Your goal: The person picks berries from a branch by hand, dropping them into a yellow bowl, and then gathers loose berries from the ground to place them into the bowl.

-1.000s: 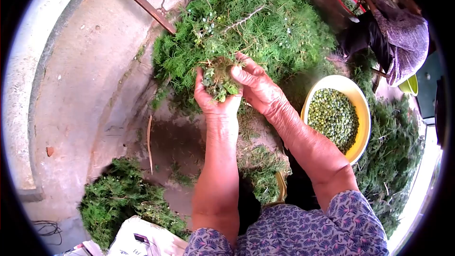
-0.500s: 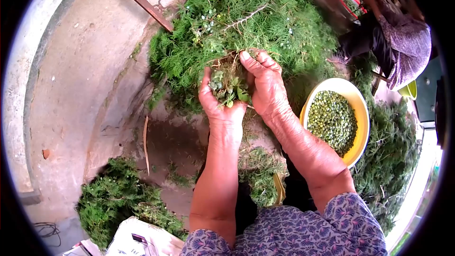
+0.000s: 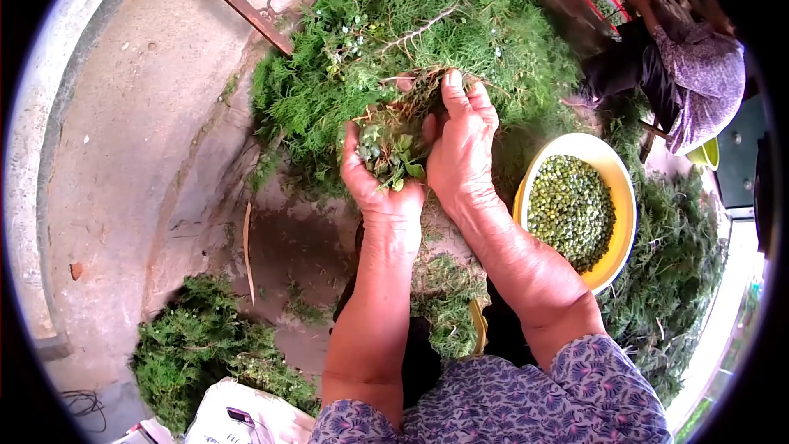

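Observation:
My left hand (image 3: 378, 189) is cupped around a clump of green leaves and berries (image 3: 389, 148) mixed with dry bits. Just beside it, my right hand (image 3: 462, 144) pinches a tuft of brownish dry twigs (image 3: 426, 92) between thumb and fingers. Both hands are raised over the near edge of a big heap of green conifer branches (image 3: 411, 25), where pale bluish berries show. Right of my forearm stands a yellow tub (image 3: 618, 267) holding many small green berries (image 3: 571, 210).
A person (image 3: 699, 74) in a purple patterned top sits at the upper right near a red-rimmed basin (image 3: 604, 8). More branches (image 3: 670, 271) lie at right and another pile (image 3: 197, 337) at lower left. A wooden bar (image 3: 234, 0) slants at upper left, above the concrete floor (image 3: 148, 115).
My right hand has shifted slightly up and away from my left palm, lifting the dry twig tuft. My left hand stays cupped around the leaves and berries.

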A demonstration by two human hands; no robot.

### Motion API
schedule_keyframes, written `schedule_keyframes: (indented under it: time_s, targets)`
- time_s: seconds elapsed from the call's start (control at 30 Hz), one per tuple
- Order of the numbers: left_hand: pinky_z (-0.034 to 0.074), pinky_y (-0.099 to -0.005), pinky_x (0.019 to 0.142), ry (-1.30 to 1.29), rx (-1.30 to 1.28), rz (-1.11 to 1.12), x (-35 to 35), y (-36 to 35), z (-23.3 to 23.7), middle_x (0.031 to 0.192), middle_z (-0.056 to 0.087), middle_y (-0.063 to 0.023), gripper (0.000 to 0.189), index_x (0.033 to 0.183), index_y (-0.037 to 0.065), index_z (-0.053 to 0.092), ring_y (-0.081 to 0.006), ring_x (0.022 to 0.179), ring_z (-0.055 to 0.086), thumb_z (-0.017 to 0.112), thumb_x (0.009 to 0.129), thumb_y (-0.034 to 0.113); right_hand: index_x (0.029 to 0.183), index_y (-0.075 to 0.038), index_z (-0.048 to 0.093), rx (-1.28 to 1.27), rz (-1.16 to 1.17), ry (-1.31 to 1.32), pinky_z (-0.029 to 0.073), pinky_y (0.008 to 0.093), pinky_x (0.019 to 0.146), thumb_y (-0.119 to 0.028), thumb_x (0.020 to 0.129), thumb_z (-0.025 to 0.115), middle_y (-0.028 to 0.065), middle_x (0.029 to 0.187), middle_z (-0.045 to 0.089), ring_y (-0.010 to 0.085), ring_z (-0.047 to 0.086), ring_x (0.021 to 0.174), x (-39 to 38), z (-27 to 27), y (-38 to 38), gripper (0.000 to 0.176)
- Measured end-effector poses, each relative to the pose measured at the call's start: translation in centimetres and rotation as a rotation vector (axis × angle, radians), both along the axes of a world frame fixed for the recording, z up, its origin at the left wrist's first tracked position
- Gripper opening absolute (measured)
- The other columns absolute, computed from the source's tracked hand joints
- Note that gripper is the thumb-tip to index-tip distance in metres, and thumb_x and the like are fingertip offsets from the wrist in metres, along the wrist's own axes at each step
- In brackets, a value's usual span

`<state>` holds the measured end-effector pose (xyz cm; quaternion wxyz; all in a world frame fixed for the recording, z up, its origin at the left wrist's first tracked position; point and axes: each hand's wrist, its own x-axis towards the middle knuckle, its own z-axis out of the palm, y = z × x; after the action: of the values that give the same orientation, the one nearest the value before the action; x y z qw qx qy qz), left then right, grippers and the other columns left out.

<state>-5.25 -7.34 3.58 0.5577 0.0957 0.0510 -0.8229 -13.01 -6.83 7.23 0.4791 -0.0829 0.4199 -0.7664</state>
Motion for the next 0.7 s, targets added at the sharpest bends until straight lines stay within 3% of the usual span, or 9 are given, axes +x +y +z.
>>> schedule_keyframes:
  time_s: [0.07,0.13,0.2,0.27,0.3,0.4,0.57,0.67,0.7]
  targets:
    - [0.047,-0.0509,0.088,0.012,0.033,0.002,-0.1,-0.3,0.3,0.108,0.060,-0.0165,0.039,0.106,0.006,0.057,-0.0348,0.102,0.055,0.037,0.093,0.038,0.089,-0.017,0.052,0.012,-0.015,0.001,0.035,0.0198,0.052,-0.028,0.091,0.055,-0.0044,0.081,0.058,0.0061,0.048,0.062,-0.3,0.3,-0.2,0.012]
    - [0.049,-0.0529,0.084,0.020,0.066,0.004,0.1,-0.4,0.3,0.104,0.061,-0.0157,0.042,0.106,0.005,0.055,-0.0332,0.098,0.058,0.035,0.094,0.039,0.083,-0.017,0.048,0.100,0.015,-0.141,0.032,0.0192,0.044,-0.024,0.093,0.051,-0.0053,0.067,0.052,0.0062,0.041,0.052,-0.8,1.0,-0.5,0.013]
    - [0.050,-0.0524,0.082,0.145,0.046,-0.047,0.3,0.0,-0.1,0.102,0.062,-0.0156,0.039,0.103,0.007,0.056,-0.0327,0.095,0.059,0.035,0.094,0.039,0.087,-0.015,0.048,0.039,0.096,-0.196,0.035,0.0219,0.042,-0.025,0.096,0.046,-0.0009,0.070,0.057,0.0095,0.046,0.052,-2.0,-0.9,-1.2,0.013]
    - [0.052,-0.0518,0.081,0.125,0.049,-0.052,0.2,-0.1,0.1,0.101,0.062,-0.0154,0.037,0.100,0.008,0.057,-0.0328,0.094,0.060,0.036,0.094,0.038,0.104,-0.007,0.045,-0.032,0.196,-0.192,0.049,0.0322,0.052,-0.027,0.099,0.031,0.0121,0.092,0.063,0.0248,0.062,0.071,-2.5,-1.8,-1.4,0.026]
    - [0.051,-0.0520,0.081,0.129,0.047,-0.042,0.3,-0.1,0.1,0.101,0.062,-0.0152,0.036,0.101,0.008,0.057,-0.0332,0.094,0.060,0.037,0.094,0.037,0.109,-0.003,0.042,-0.007,0.262,-0.174,0.053,0.0342,0.060,-0.027,0.100,0.028,0.0162,0.098,0.061,0.0283,0.062,0.078,-2.9,-1.7,-1.2,0.029]
    - [0.050,-0.0526,0.084,0.150,0.006,-0.035,0.6,-0.3,-0.5,0.101,0.062,-0.0156,0.034,0.100,0.008,0.057,-0.0340,0.095,0.059,0.039,0.093,0.036,0.110,-0.001,0.041,-0.098,0.233,-0.330,0.053,0.0358,0.068,-0.025,0.100,0.027,0.0187,0.102,0.060,0.0305,0.061,0.088,-3.2,-1.4,-1.4,0.031]
    - [0.048,-0.0514,0.088,0.156,-0.023,-0.024,1.4,-0.7,-0.4,0.100,0.062,-0.0157,0.034,0.096,0.007,0.061,-0.0323,0.096,0.058,0.040,0.092,0.035,0.108,0.004,0.038,-0.209,0.161,-0.496,0.050,0.0524,0.088,-0.012,0.097,0.033,0.0257,0.105,0.054,0.0337,0.058,0.095,-4.2,-0.6,-1.5,0.020]
    - [0.048,-0.0486,0.088,0.141,-0.033,0.035,2.4,-1.3,-0.3,0.099,0.061,-0.0165,0.036,0.097,0.003,0.061,-0.0322,0.095,0.058,0.042,0.091,0.033,0.107,0.003,0.041,-0.139,0.309,-0.587,0.049,0.0539,0.089,-0.011,0.094,0.042,0.0237,0.105,0.054,0.0330,0.059,0.095,-4.9,0.7,-0.1,0.020]
    - [0.047,-0.0511,0.088,0.185,-0.041,0.015,3.0,-1.8,-0.6,0.101,0.060,-0.0168,0.036,0.099,0.005,0.059,-0.0331,0.096,0.057,0.041,0.092,0.035,0.107,0.003,0.045,-0.355,0.559,-0.383,0.049,0.0521,0.089,-0.011,0.092,0.048,0.0210,0.105,0.055,0.0318,0.059,0.097,-5.7,-0.7,0.5,0.021]
